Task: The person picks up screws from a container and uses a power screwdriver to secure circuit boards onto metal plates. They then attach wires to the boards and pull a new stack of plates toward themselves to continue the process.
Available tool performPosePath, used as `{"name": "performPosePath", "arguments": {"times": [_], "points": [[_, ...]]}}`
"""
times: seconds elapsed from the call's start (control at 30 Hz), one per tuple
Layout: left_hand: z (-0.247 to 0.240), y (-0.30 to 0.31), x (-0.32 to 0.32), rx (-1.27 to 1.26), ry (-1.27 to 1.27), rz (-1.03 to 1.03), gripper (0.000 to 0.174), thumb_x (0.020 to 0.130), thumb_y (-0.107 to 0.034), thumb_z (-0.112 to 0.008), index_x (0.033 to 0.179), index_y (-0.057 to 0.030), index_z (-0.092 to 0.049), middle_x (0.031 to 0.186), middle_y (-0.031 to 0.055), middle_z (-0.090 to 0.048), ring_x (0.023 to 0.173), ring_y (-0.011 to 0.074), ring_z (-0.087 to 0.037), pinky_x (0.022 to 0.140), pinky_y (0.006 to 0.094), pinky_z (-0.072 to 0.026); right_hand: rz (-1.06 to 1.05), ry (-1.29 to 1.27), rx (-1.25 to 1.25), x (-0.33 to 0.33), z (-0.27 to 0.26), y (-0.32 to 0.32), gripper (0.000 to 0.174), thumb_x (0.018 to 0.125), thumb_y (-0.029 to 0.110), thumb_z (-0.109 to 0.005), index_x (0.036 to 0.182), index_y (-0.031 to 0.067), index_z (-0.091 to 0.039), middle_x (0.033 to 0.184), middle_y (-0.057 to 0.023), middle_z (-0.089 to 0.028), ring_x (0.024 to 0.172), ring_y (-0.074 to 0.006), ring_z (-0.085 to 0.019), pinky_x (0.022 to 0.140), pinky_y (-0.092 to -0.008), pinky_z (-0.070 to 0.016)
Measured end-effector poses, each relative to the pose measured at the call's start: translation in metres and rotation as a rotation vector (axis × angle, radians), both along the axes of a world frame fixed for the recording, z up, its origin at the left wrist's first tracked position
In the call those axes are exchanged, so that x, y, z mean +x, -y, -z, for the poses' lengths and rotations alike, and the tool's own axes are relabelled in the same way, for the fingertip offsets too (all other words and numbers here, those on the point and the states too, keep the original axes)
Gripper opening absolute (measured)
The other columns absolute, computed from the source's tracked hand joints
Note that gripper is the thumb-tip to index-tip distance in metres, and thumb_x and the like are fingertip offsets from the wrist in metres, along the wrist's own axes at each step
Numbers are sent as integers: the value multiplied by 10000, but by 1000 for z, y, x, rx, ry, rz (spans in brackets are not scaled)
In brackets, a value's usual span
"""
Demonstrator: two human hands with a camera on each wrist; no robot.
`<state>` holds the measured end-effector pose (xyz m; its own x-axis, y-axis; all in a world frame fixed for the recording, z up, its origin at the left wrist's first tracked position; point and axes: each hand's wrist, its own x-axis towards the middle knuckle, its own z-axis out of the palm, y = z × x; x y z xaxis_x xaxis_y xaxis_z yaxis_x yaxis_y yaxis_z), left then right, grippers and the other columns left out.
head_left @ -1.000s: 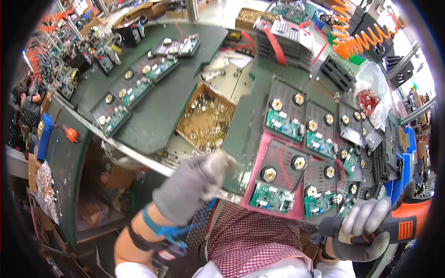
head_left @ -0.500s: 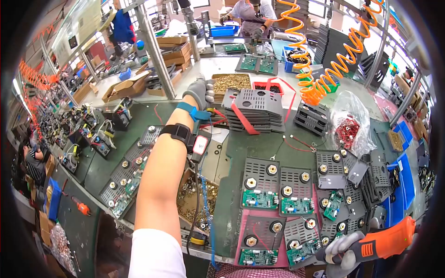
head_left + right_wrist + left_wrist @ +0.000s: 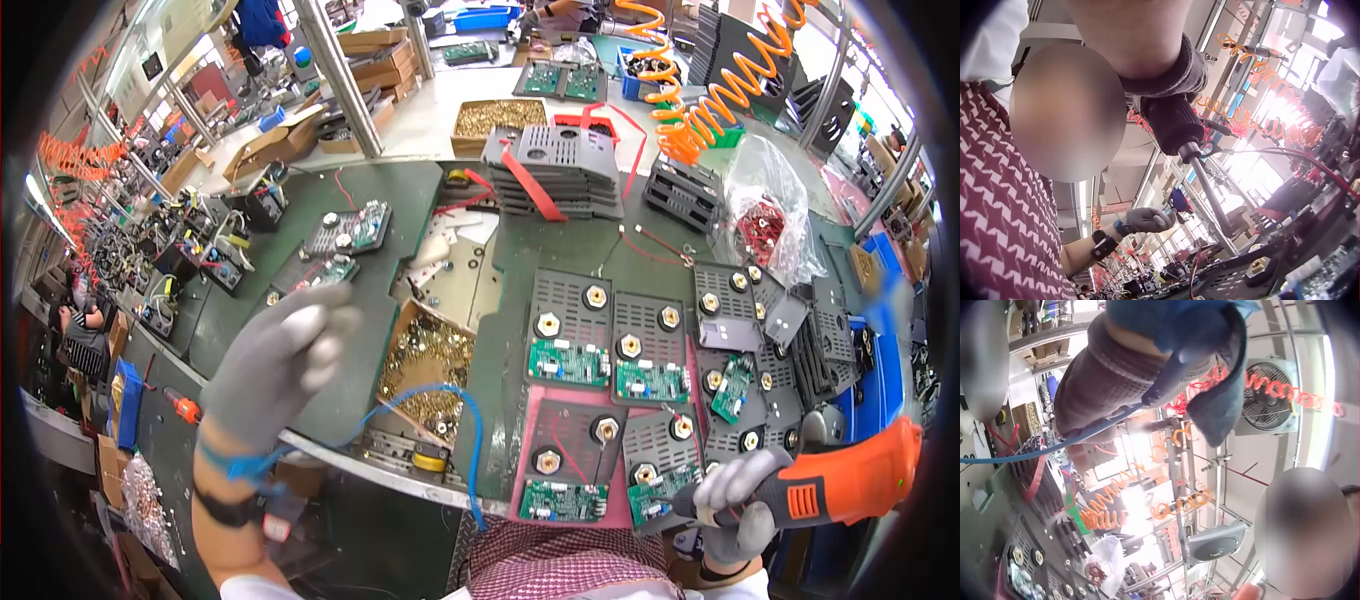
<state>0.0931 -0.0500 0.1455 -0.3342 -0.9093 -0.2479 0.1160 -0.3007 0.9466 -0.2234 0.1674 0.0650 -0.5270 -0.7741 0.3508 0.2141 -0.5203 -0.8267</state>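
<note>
Closest to me is the person's maroon-and-white houndstooth apron (image 3: pixel 560 565). The gloved right hand (image 3: pixel 740 500) grips an orange-and-black power screwdriver (image 3: pixel 850 475), fingers wrapped around its dark front section. The tool lies almost level, its nose pointing left over the green circuit board (image 3: pixel 648 497) on a slotted black panel (image 3: pixel 647 443); whether they touch I can't tell. A small red-and-white tag (image 3: pixel 277 527) sits by the left wrist, too blurred to read.

The left hand (image 3: pixel 285 360), gloved in grey, is raised with bent fingers near the worktop's left part, well apart from the screwdriver; I can't tell whether it pinches anything. A blue cord (image 3: pixel 470 430) loops rightward from that wrist.

Farther in, more panels with brass terminals stand in rows, some on a pink mat (image 3: pixel 618 500), right of a cardboard box (image 3: pixel 412 374) of small metal parts. Beyond rise red-strapped stacked plates (image 3: pixel 575 165) and orange coiled hoses (image 3: pixel 680 138).
</note>
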Motion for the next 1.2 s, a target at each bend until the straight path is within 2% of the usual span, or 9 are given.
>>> {"name": "performPosePath", "arguments": {"times": [0.17,0.23,0.37,0.57,0.63,0.7,0.9,1.0,1.2], "points": [[29,-114,43,19,-43,-236,288,892,-258,-588,1084,-50,-532,862,44,-566,572,51,-430,462,192,-335,-234,20,59,17,-1,1,371,791,290,-730,777,8,-488,560,-70,-482,438,-150,-443,417,-291,-431],[68,-152,38,344,-274,-260,184,915,-266,-567,944,-86,-550,709,-29,-469,518,31,-374,425,163,-287,-236,55,100,28,4,0,387,763,310,-765,757,14,-516,543,-55,-489,457,-160,-467,439,-300,-427],[155,-193,8,712,-452,14,346,858,-389,-635,915,-61,-542,701,31,-533,510,69,-388,445,204,-299,-183,7,164,45,12,-4,409,765,364,-760,772,28,-528,546,-66,-504,455,-159,-460,446,-294,-418],[176,-191,-53,490,-557,310,347,844,-386,-642,880,-46,-584,692,36,-490,548,101,-363,493,252,-290,-58,-3,-71,72,-5,4,689,837,285,-696,1375,49,-335,606,-52,-482,438,-122,-432,408,-278,-403],[178,-191,-56,584,-589,327,337,827,-351,-674,923,-32,-624,708,43,-520,556,112,-408,498,252,-320,-147,29,-168,71,-3,5,911,853,232,-677,1480,131,-24,626,-38,-457,432,-106,-420,387,-270,-408],[177,-195,-59,626,-488,238,350,829,-321,-678,997,-19,-626,759,60,-578,572,120,-462,497,254,-363,-151,10,-217,67,-6,5,865,851,188,-673,1472,100,-78,619,-24,-457,432,-108,-426,378,-262,-431],[189,-196,-50,781,-572,216,343,904,-224,-607,1121,39,-567,894,69,-626,613,87,-495,512,208,-387,-323,112,-246,68,-2,10,416,833,159,-675,1097,-57,-437,508,-9,-408,381,-102,-408,330,-225,-371],[192,-195,-55,751,-662,261,383,927,-334,-545,1081,16,-558,793,28,-576,554,66,-380,486,209,-314,-443,66,-83,77,-4,14,372,824,179,-683,631,122,-370,462,-10,-408,369,-103,-398,325,-223,-309],[196,-196,-57,793,-725,246,403,929,-373,-522,1069,2,-568,758,20,-571,546,64,-390,486,206,-324,-392,58,-117,91,4,21,363,818,172,-681,635,126,-371,455,2,-405,359,-90,-384,324,-209,-316]]}}
